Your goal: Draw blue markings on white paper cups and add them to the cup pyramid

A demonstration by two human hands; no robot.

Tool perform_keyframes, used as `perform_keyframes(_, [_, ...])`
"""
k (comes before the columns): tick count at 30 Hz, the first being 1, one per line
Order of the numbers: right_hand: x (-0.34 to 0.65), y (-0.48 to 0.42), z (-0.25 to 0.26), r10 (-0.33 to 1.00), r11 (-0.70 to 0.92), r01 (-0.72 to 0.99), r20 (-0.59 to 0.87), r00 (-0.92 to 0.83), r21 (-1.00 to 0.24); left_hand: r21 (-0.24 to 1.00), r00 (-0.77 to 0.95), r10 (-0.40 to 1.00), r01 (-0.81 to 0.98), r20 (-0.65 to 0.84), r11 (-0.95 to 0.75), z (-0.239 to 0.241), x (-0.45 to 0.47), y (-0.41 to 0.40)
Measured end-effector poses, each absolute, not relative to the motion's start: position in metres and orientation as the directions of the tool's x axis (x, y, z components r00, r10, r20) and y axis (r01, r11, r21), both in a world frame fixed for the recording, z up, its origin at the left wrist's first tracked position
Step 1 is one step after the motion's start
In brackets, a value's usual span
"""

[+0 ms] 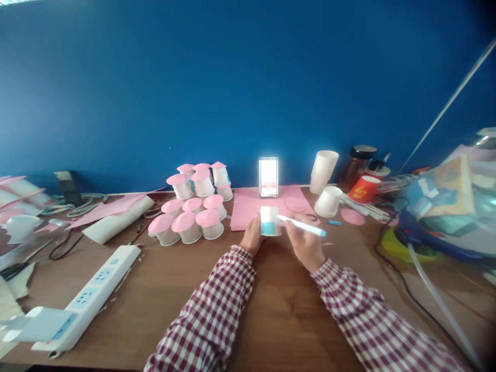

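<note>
My left hand (252, 235) is closed around the left side of a white paper cup (270, 214), which sits upside down at the middle of the table. A light blue patch covers the lower part of the cup's near side. In my right hand (306, 245) is a white marker (304, 226) with a blue end, its tip at the cup's right edge. A blue marker cap (335, 222) lies to the right. Behind the cup, pink paper (248, 206) lies flat under a propped phone (268, 176) with a bright screen.
Several cups with pink cone tops (185, 227) stand at left. Beyond them are a long cup stack (116, 219) and a power strip (93, 294). White cups (328, 201), a red cup (364, 189), a dark-lidded jar (356, 165) and a yellow-green bin (399, 248) stand right.
</note>
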State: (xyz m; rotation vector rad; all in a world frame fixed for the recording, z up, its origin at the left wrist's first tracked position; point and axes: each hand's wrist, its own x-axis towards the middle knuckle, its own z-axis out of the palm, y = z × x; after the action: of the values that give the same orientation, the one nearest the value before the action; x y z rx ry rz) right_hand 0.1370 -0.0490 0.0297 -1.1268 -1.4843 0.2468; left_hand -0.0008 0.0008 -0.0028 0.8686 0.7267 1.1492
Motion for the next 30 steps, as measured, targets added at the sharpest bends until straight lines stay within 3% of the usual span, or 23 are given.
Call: perform_keyframes(30, [0.1375, -0.0488, 0.0304, 0.750, 0.515, 0.471, 0.642, 0.159, -0.717, 0.870, 0.257, 0.965, -0.465, -0.046, 0.165, -0.0026, 0.0003, 0.0001])
